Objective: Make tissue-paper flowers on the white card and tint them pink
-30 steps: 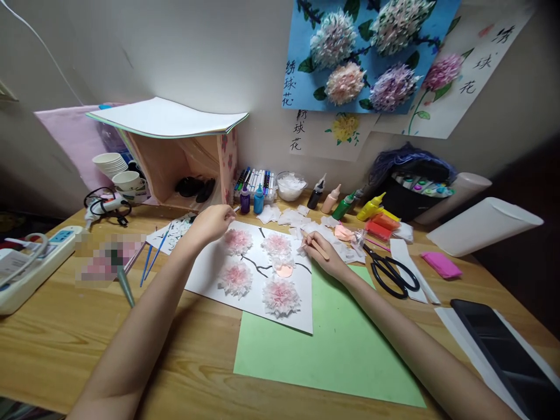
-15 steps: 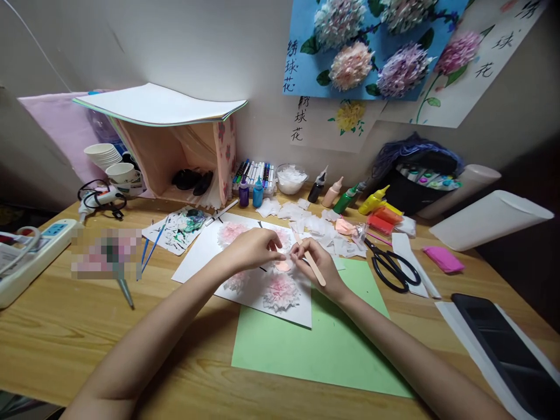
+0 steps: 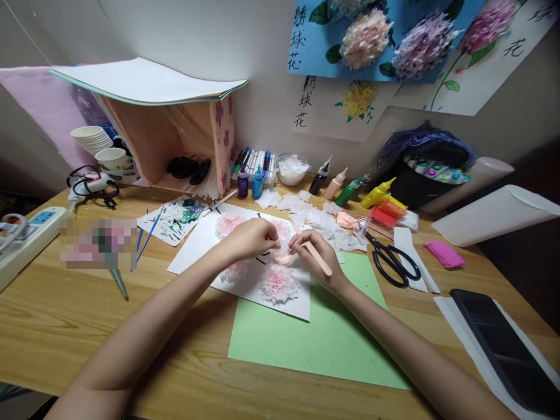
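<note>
A white sheet (image 3: 199, 251) with black branch lines and several pink tissue flowers (image 3: 278, 283) lies on the wooden desk, partly over a green sheet (image 3: 324, 338). My left hand (image 3: 251, 238) rests over the middle of the white sheet, fingertips pinched at a small pink-white tissue piece (image 3: 282, 252). My right hand (image 3: 315, 259) holds a wooden stick (image 3: 318, 259) and meets the left hand at that same tissue piece. Small white tissue squares (image 3: 306, 216) lie scattered just behind the hands.
Black scissors (image 3: 394, 262) lie right of the green sheet, a dark tablet (image 3: 503, 344) at the near right. Paint bottles (image 3: 335, 186), markers (image 3: 256, 166) and a bowl (image 3: 292, 169) line the wall. A paint-stained sheet (image 3: 172, 219), brushes (image 3: 144, 242) and a power strip (image 3: 26, 236) sit left.
My left hand came from the far left flower to the middle of the sheet and met the right hand at the tissue piece. The view tilted down slightly.
</note>
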A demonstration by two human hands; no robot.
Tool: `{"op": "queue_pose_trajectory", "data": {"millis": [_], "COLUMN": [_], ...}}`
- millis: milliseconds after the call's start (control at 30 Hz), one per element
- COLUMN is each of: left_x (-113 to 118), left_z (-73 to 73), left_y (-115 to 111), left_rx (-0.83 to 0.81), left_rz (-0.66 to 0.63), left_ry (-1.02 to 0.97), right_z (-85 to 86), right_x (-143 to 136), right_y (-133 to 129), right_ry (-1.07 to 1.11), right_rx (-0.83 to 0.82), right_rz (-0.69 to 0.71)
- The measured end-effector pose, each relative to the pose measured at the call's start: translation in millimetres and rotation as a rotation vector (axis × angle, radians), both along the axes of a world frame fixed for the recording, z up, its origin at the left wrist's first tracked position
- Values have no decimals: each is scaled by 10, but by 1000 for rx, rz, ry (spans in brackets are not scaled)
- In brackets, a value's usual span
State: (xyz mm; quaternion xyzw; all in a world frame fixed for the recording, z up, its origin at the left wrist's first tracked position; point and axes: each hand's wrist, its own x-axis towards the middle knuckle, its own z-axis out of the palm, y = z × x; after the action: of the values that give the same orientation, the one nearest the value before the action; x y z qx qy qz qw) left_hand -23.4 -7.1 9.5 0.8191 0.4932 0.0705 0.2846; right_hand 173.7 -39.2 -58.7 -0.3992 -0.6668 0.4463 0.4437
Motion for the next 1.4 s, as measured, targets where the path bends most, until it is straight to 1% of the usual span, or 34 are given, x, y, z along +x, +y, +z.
{"op": "queue_pose_trajectory", "data": {"millis": [67,133,233,300,333,433,533,633,733,900,1000,1200,1300,1400], "left_x": [-116,-244,-364,-376,-368,-333,-324,-329,-316,-262,-251,-251,-248,-251], "left_z": [30,47,37,18,8,-18,-37,-44,-30,11,5,-27,-35,-54], "left_y": [54,115,179,195,197,190,178,169,162,157,159,163,160,153], "left_rx": [17,21,-54,-106,-120,-130,-136,-141,-167,-191,-206,-220,-204,-186], "left_rz": [20,27,-103,-177,-192,-184,-170,-159,-133,-97,-92,-35,-32,-41], "left_ry": [95,183,203,187,175,134,118,109,101,166,183,154,157,162], "right_z": [77,168,291,341,355,359,338,323,328,386,413,355,334,333], "right_x": [69,131,149,105,72,-26,-73,-66,-46,-4,26,6,-9,-14], "right_y": [103,259,520,663,718,818,861,897,928,931,921,936,951,958], "right_ry": [-29,-70,-114,-186,-228,-363,-478,-527,-543,-503,-489,-540,-575,-608], "right_rx": [19,31,-8,-35,-40,-21,8,34,58,129,187,357,417,441], "right_rz": [53,124,241,334,378,471,517,510,484,554,572,672,677,678]}}
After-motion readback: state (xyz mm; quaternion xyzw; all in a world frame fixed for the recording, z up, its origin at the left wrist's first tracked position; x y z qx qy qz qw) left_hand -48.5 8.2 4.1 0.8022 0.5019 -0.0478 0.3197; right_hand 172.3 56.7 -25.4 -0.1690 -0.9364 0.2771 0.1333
